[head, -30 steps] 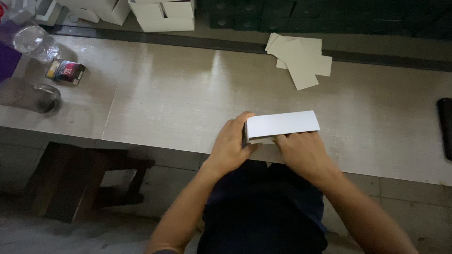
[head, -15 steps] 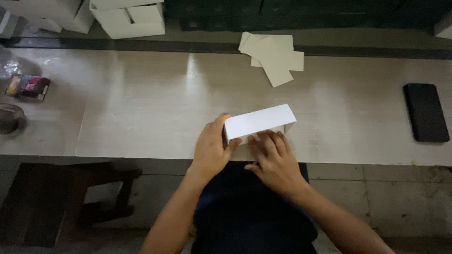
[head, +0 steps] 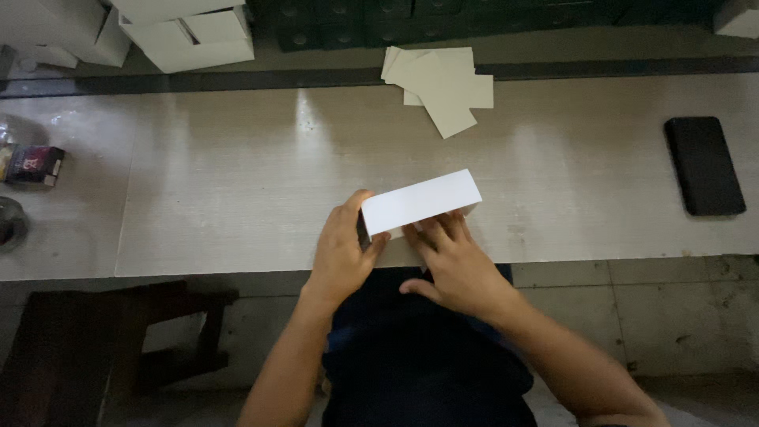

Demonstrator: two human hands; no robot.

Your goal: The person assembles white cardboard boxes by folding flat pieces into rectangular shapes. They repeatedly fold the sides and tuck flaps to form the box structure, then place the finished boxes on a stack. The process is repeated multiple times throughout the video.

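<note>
A white rectangular cardboard box [head: 421,202] lies tilted near the front edge of the pale table [head: 237,182]. My left hand [head: 344,251] grips its left end, thumb on the top corner. My right hand [head: 455,265] is pressed flat under and against the box's near side, fingers spread along it. Both forearms reach up from my lap.
A loose pile of flat beige cards [head: 443,83] lies at the table's back centre. White boxes [head: 186,35] are stacked at the back left. A black phone [head: 704,164] rests at the right. A small dark packet [head: 33,164] and a round object [head: 9,225] sit at the left. A dark wooden stool [head: 103,348] stands below left.
The view has shifted slightly, so the box sits more central. My right hand has slid lower along the box's near side; the left hand keeps its hold on the left end.
</note>
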